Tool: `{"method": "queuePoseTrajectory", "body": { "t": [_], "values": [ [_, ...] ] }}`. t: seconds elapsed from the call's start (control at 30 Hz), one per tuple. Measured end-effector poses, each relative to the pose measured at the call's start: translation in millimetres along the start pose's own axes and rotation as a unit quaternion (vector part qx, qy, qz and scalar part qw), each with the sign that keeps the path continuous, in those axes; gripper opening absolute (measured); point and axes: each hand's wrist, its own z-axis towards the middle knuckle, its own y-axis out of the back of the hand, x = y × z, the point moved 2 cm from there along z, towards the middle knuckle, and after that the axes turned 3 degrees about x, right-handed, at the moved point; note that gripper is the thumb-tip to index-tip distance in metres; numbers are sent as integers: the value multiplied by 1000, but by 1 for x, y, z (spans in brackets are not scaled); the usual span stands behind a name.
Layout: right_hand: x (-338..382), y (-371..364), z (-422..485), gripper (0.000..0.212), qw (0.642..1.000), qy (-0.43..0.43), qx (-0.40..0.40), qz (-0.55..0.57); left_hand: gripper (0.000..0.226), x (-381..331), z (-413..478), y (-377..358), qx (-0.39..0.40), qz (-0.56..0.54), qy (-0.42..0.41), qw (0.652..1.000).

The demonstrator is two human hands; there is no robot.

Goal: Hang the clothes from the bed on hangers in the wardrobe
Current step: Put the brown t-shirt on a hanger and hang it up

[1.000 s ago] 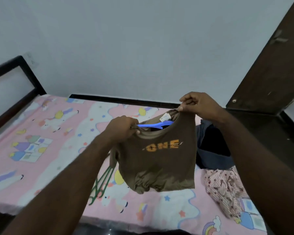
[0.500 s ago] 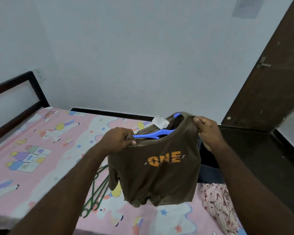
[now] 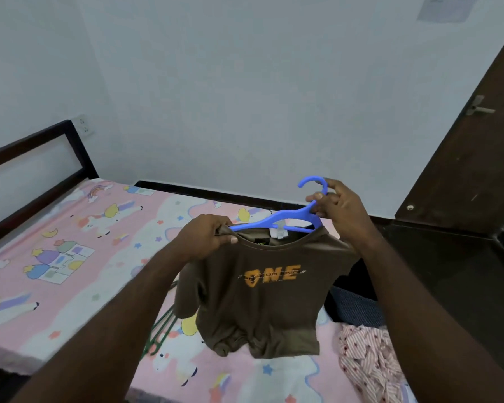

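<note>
- Brown short-sleeved T-shirt [image 3: 259, 309]: held up in the air above the bed, front facing the camera, hem bunched and hanging clear of the sheet.
- Print on the chest [image 3: 274, 274]: large orange capitals reading "ONE". A line of small dark lettering crosses it and is too fine to read.
- White sewn-in label [image 3: 280, 232] at the back of the neck opening: its writing is not legible. A small dark tag sits beside it, and its mark is also unreadable.
- Blue plastic hanger [image 3: 277, 221]: its arms sit inside the neck opening, tilted with the right end higher. The hook stands clear above the collar.
- Left hand [image 3: 204, 239]: fingers curled, pinching the collar fabric at the hanger's left end.
- Right hand [image 3: 341, 210]: fingers and thumb closed round the hanger's neck, just below the hook.
- Bed with pink cartoon-unicorn sheet [image 3: 70, 257] and a dark frame: it fills the lower left.
- Green hangers [image 3: 160, 327]: lying on the sheet, partly hidden behind the left forearm and the shirt.
- Red-and-white striped garment [image 3: 367, 362]: crumpled on the bed at lower right.
- Dark blue garment [image 3: 355, 306]: lying on the bed beyond the striped one, partly behind the right forearm.
- Dark brown wooden door [image 3: 472, 170]: at the right edge, fitted with a metal latch.
- White wall socket [image 3: 83, 125]: above the bed frame's corner.
</note>
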Motion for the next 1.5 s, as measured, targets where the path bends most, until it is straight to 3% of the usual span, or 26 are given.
{"method": "queuePoseTrajectory", "body": {
  "t": [0.23, 0.57, 0.67, 0.8, 0.87, 0.93, 1.03, 1.17, 1.27, 1.43, 1.5],
  "values": [
    [5, 22, 13, 22, 998, 26, 17, -62, 19, -35, 23, -11, 51, 34, 16, 998],
    [25, 3, 20, 23, 986, 54, 81, -132, 23, -89, 47, -19, 4, 33, -12, 999],
    [24, 6, 19, 22, 991, 42, 56, -117, 18, -99, 47, -23, -16, -41, -18, 999],
    [20, 23, 20, 21, 997, 21, 27, -73, 12, -91, 42, -4, -85, -212, -15, 973],
    [22, 28, 21, 21, 998, 22, 17, -60, 20, -78, 42, 5, -59, -97, -16, 993],
    [24, 29, 21, 20, 999, 17, 13, -46, 34, -69, 42, 3, 34, 21, -8, 999],
    [27, 26, 20, 19, 999, 15, 26, -42, 36, -66, 41, -7, 91, 21, 4, 996],
    [31, 28, 10, 17, 997, 10, 72, -23, 13, -67, 36, -11, 7, -47, -2, 999],
    [36, 29, 3, 18, 994, 26, 106, -25, 12, -66, 30, -14, -68, -72, -17, 995],
    [34, 28, 4, 28, 998, 20, 48, -20, 19, -78, 14, -15, -231, 13, -107, 967],
    [33, 28, 3, 28, 1000, 10, 28, 11, 27, -86, 7, -15, -253, 64, -171, 950]
  ]
}}
